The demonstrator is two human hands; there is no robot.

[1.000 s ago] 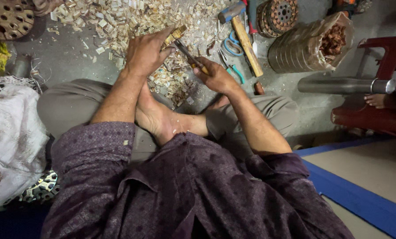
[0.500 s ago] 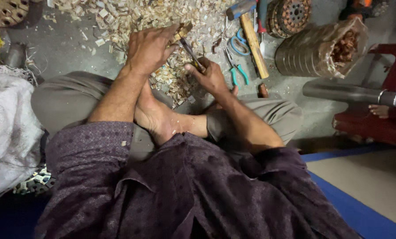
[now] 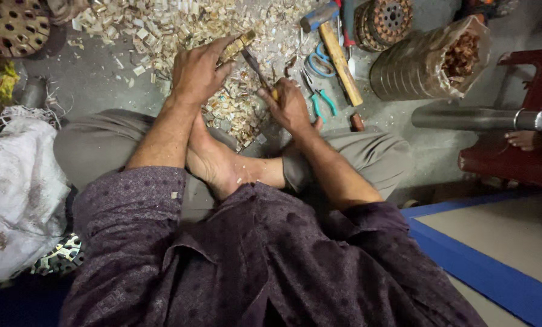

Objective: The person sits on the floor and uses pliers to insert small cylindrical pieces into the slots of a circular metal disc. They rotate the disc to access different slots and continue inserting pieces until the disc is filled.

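I sat cross-legged on the floor (image 3: 95,85), and my left hand (image 3: 195,72) was curled down over a small brass-coloured piece (image 3: 237,46), fingers closed round it so that it stayed pinned against the heap of pale chips (image 3: 222,30) and could not skid. My right hand (image 3: 289,109) had its fingers wrapped shut about the handle of a thin metal tool (image 3: 256,65), which slanted up and leftward until its tip met the piece just under my left thumb. I judged that angle let me lever against the piece while the other hand braced it; whether the tip was actually wedged inside I could not tell.

Taking the brass-coloured piece as the mark: just right of it lay a wooden-handled hammer (image 3: 337,57), with blue-handled scissors (image 3: 320,63) and teal pliers (image 3: 322,100) between it and my right hand, all within easy reach. Farther right stood a stack of metal discs in a clear bag (image 3: 428,60), with a red stool (image 3: 525,109) beyond. Far left of the piece sat a perforated round plate (image 3: 10,27), with a white sack (image 3: 16,188) below it.

The floor was bare grey concrete, dusty and strewn with chips, and a blue-edged mat (image 3: 483,266) lay at the lower right.
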